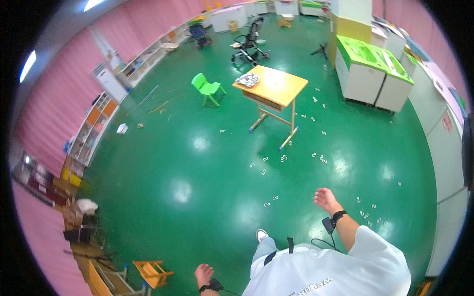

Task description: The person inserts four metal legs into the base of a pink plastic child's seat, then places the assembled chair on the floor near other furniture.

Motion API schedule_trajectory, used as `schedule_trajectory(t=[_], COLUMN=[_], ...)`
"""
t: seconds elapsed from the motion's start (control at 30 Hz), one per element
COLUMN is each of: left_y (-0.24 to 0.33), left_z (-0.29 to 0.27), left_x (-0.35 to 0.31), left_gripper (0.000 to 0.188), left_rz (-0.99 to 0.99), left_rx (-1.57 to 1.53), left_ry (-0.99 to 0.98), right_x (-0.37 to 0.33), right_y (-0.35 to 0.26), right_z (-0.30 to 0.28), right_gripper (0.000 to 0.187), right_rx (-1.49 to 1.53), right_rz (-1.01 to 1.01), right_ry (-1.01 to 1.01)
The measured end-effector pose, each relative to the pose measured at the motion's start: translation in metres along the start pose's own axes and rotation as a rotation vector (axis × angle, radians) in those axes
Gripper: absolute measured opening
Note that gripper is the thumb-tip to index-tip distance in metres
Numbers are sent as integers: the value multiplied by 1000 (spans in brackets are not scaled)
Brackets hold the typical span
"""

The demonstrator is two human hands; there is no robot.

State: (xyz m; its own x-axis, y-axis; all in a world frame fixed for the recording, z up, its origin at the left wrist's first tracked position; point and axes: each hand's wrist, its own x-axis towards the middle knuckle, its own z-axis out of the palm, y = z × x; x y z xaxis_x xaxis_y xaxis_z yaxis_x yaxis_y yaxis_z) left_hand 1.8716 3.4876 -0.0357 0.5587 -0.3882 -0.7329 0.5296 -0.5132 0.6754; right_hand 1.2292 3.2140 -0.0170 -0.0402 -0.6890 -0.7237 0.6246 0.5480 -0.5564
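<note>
My right hand (326, 199) hangs out in front of me with its fingers loosely apart and nothing in them. Lower and to the left, my left hand (203, 273) is likewise empty, its fingers slightly bent. Both wrists carry dark strapped devices, and a black cable (323, 240) loops beside the right one. White S-shaped pieces (275, 198) lie scattered on the green floor; another group (364, 215) is to the right of my right hand. Neither hand touches anything. Ahead stands a wooden school desk (284, 81) with a black-and-white patterned bundle (247, 80) on its left corner.
A green plastic chair (207, 88) is left of the desk, with a black stroller (251, 44) behind. White cabinets with green sink tops (365, 79) stand at the right. Low shelves (94, 123) line the left wall. Near my left side sits a small wooden stool (152, 273).
</note>
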Motion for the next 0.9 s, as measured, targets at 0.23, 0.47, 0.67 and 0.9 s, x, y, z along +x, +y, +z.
schedule_trajectory(t=[0.23,0.47,0.67,0.9], left_y=[180,283,309,397], left_z=[206,465,638,825], left_x=[90,108,114,146], left_gripper=[27,27,25,17], left_rz=[-8,125,160,388], left_rx=[459,576,675,815], left_ry=[-221,-421,-545,-585], right_x=[27,109,243,358], right_y=[-68,-158,-252,-375], right_z=[35,63,94,176], right_gripper=[25,25,35,47], right_rx=[164,284,141,-146], right_rz=[-110,-170,-102,-196], right_ry=[170,227,247,384])
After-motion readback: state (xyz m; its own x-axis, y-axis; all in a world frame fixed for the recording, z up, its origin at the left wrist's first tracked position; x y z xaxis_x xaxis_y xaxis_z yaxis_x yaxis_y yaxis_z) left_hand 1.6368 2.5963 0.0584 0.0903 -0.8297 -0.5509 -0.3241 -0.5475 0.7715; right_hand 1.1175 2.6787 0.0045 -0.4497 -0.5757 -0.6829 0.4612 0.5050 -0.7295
